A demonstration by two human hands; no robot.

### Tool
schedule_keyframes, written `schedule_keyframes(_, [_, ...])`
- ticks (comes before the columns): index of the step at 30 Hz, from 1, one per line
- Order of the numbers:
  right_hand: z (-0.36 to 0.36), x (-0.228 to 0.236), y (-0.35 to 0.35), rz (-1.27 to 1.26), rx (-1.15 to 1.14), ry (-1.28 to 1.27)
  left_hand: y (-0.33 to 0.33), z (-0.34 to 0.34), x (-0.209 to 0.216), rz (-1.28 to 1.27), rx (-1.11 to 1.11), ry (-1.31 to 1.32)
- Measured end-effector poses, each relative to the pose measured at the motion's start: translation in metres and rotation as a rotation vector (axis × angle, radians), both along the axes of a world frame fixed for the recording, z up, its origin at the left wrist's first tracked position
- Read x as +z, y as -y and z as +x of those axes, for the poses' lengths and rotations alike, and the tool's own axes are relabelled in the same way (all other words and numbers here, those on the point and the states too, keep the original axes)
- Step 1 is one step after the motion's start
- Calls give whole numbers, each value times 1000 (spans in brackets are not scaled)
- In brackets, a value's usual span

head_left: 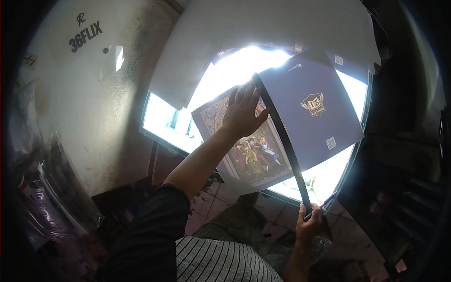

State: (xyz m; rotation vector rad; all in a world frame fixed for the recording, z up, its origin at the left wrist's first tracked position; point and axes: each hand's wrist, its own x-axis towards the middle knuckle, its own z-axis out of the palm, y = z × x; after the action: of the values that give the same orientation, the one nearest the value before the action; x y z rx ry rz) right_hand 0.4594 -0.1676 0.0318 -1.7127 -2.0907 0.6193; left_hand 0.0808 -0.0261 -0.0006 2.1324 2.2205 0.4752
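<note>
A large printed sheet lies on a brightly lit glass light table. Its right part is dark blue with a winged crest; its left part carries a framed picture of several cartoon figures. Along the line between these parts runs a long, narrow dark strip, like a straightedge. My left hand rests flat on the picture side, fingers spread, fingertips by the strip's far end. At the strip's near end, my right hand has its fingers closed around it. A thin dark stick shows beside those fingers, its kind unclear.
A big pale sheet covers the far side of the light table. To the left stands a whitish panel with lettering, with clear plastic-wrapped packages below it. Dark shelving or boxes fill the right. A tiled floor shows below.
</note>
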Motion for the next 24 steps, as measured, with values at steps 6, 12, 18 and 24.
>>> schedule_keyframes(6, [0,1,1,-61,-54,-44,0,0,0,3,-1,14])
schedule_keyframes(12, [2,1,0,-65,-48,-31,-1,0,3,-3,-8,24])
schedule_keyframes(18, [2,4,-2,-79,-48,-15,-2,-1,4,-17,-7,2])
schedule_keyframes(24, [2,3,-3,-81,-48,-39,-2,0,4,-26,3,7])
